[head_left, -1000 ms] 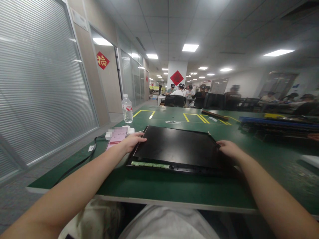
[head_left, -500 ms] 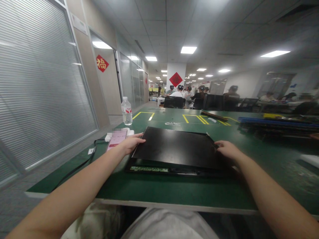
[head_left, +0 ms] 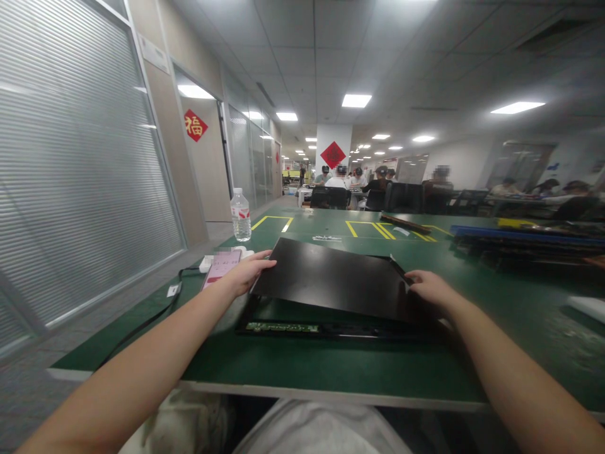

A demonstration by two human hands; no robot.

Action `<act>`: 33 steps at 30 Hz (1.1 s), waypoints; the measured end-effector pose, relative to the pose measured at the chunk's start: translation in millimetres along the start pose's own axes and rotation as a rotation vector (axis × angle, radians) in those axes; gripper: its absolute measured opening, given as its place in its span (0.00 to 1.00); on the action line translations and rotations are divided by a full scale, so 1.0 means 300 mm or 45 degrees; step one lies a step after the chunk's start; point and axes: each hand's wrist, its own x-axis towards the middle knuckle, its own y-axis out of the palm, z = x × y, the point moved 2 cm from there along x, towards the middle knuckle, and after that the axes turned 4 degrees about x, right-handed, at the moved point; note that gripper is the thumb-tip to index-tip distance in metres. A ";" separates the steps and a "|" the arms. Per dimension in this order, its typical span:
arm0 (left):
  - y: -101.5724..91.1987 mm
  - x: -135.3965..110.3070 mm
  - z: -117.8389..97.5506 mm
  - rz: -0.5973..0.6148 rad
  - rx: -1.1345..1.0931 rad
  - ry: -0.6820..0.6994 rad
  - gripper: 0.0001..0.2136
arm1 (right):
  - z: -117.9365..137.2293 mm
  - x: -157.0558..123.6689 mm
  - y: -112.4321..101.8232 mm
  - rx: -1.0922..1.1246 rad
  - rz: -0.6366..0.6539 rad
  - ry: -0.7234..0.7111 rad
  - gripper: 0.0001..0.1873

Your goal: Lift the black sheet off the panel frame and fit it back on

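A flat black panel (head_left: 331, 277) lies in front of me on the green table (head_left: 331, 369), tilted up off a black frame (head_left: 331, 329) beneath it. A green strip of circuit board (head_left: 278, 327) shows along the frame's near edge. My left hand (head_left: 246, 272) grips the panel's left edge, fingers curled over it. My right hand (head_left: 428, 287) holds the panel's right edge near its far corner, fingers closed on it.
A pink phone (head_left: 221, 266) and a white power strip (head_left: 210, 260) with a black cable (head_left: 151, 318) lie left of the panel. A water bottle (head_left: 241, 215) stands further back. Stacked dark and blue trays (head_left: 524, 243) sit at the right. Several people sit at tables behind.
The panel has risen off the frame, its near left side lifting most, and a gap now shows beneath it. Both hands kept their hold on its edges.
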 end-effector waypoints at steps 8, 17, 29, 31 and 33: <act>0.018 -0.019 -0.016 0.138 -0.169 0.050 0.32 | 0.004 -0.011 0.009 0.065 0.014 0.006 0.25; 0.042 -0.045 -0.038 0.187 -0.246 0.179 0.30 | 0.046 -0.022 -0.015 0.144 -0.115 0.100 0.22; 0.017 -0.036 -0.048 -0.034 -0.210 0.381 0.35 | 0.054 -0.024 -0.032 0.999 -0.194 0.086 0.13; 0.003 -0.040 -0.061 -0.130 -0.181 0.416 0.33 | 0.079 -0.035 -0.042 1.159 -0.166 -0.023 0.17; -0.005 -0.043 -0.069 -0.148 -0.179 0.403 0.33 | 0.108 -0.053 -0.061 1.273 -0.139 -0.130 0.22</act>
